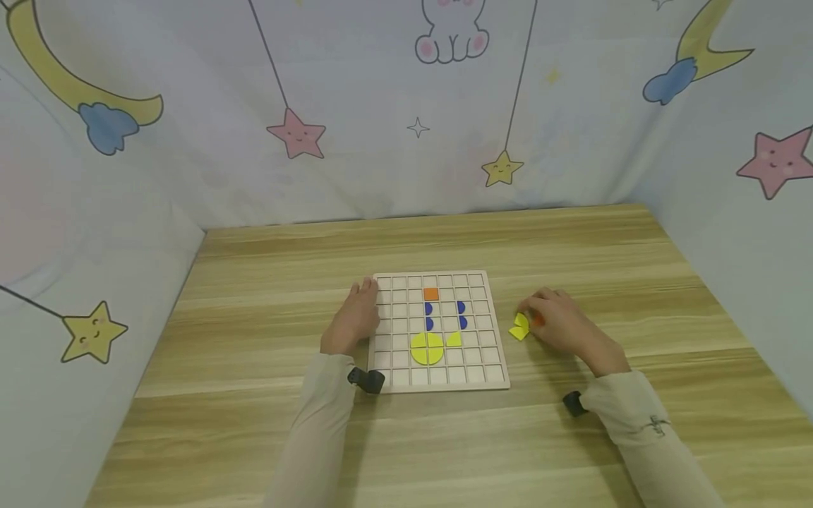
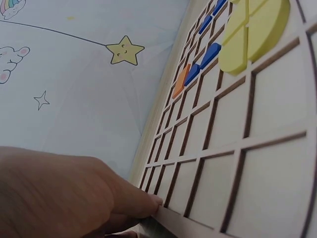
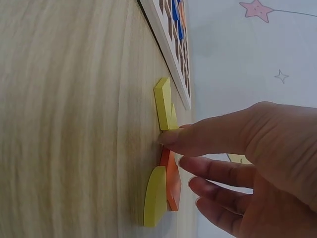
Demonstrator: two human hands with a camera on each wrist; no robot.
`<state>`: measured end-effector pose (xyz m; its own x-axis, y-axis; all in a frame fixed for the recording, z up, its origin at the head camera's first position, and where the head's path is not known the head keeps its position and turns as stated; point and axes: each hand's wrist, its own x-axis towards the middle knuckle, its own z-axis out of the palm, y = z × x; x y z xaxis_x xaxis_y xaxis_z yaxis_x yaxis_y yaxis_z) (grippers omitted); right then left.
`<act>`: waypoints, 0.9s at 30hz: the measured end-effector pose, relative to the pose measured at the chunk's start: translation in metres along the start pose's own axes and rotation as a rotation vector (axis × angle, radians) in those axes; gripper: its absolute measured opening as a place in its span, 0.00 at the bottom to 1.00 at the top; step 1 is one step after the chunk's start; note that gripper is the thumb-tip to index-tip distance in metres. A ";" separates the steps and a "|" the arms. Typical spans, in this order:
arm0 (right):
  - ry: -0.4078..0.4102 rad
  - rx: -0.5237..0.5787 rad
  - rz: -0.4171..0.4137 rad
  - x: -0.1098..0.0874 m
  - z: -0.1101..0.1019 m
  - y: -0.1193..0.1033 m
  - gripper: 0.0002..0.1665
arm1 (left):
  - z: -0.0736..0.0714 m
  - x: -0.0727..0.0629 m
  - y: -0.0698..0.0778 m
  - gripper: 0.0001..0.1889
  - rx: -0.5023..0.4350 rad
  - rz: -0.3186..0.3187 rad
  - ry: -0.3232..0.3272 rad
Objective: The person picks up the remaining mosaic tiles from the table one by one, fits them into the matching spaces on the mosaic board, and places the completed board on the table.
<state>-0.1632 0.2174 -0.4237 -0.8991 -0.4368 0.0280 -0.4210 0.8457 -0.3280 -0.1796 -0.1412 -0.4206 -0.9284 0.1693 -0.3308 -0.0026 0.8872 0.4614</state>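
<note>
A square wooden grid board lies on the table, holding an orange square, several blue half-circles and yellow quarter-circles. My left hand rests along the board's left edge, its thumb touching the rim in the left wrist view. To the right of the board, my right hand is low over a small group of loose pieces. Its thumb touches them, with the other fingers loosely bent and apart from it. Around it lie yellow pieces and an orange piece, partly hidden.
The wood-grain table extends around the board on every side. A pale cloth printed with stars and moons hangs behind it and on both sides. Black wrist cameras sit at both sleeves.
</note>
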 end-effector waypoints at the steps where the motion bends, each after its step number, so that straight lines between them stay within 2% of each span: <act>1: -0.001 0.000 0.001 0.000 0.000 0.000 0.17 | 0.000 0.000 0.000 0.30 -0.002 -0.001 0.001; 27: -0.022 -0.032 -0.015 0.001 -0.002 0.001 0.13 | 0.002 0.001 -0.001 0.30 0.012 0.015 0.012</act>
<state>-0.1649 0.2185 -0.4221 -0.8901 -0.4557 0.0116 -0.4382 0.8484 -0.2970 -0.1795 -0.1413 -0.4226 -0.9327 0.1771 -0.3142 0.0154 0.8899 0.4558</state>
